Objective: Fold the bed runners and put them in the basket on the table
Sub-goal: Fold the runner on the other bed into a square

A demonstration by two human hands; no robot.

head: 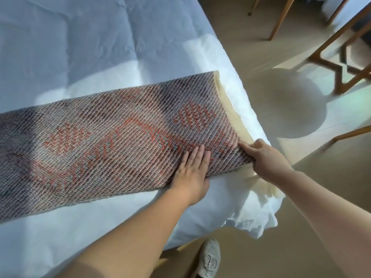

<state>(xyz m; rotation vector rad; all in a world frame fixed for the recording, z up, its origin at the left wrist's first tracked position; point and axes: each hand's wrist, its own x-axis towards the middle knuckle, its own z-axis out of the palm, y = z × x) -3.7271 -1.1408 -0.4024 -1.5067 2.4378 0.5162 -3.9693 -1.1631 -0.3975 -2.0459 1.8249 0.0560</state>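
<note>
White bed [80, 47] w/ woven red-grey bed runner [100, 141] lying across it, 9 to 2 o'clock. L hand [192, 171] flat, fingers straight, pressing runner near its 4 o'clock corner. R hand [267, 159], just beside at 3 o'clock, pinches runner's end edge. Shoe [208, 257] at 6 o'clock.

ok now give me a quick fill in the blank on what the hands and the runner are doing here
1. The left hand presses ____ on the bed runner, fingers straight.
2. The right hand grips the runner's end, next to its cream ____.
3. The runner lies across a bed whose cover is ____.
Missing words: flat; fringe; white.
</note>
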